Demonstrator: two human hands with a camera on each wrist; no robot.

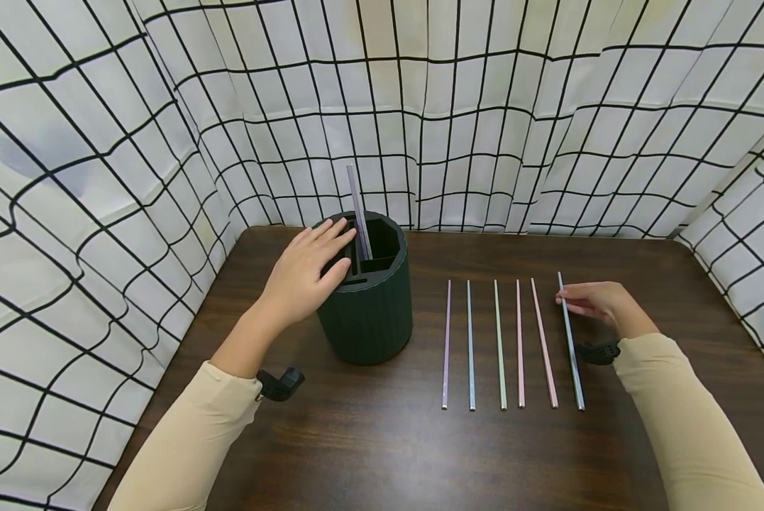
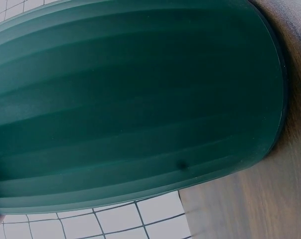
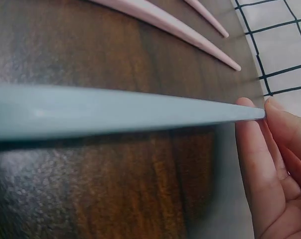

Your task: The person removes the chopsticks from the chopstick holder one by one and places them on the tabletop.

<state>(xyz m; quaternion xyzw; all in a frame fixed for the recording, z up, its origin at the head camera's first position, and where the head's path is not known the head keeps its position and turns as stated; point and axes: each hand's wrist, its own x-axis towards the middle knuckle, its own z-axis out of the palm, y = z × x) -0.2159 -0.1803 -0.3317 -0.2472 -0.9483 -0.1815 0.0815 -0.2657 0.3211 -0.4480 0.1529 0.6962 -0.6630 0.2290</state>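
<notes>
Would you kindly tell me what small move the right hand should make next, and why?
Probably the right hand should raise the rightmost bluish stick clear of the table: thumb and finger already pinch its thin far tip, while the left hand rests on the dark green holder, where at least one purple stick stands.

The holder (image 1: 372, 319) stands on the table (image 1: 382, 447), left of 5 sticks (image 1: 499, 348) lying side by side, apart. At least 1 stick (image 1: 360, 213) rises from inside it. The left hand (image 1: 308, 266) lies over its left side. Right of the row, the right hand (image 1: 601, 301) pinches the far end of another stick (image 1: 570, 341). A curtain (image 1: 388, 135) stands behind the table
</notes>
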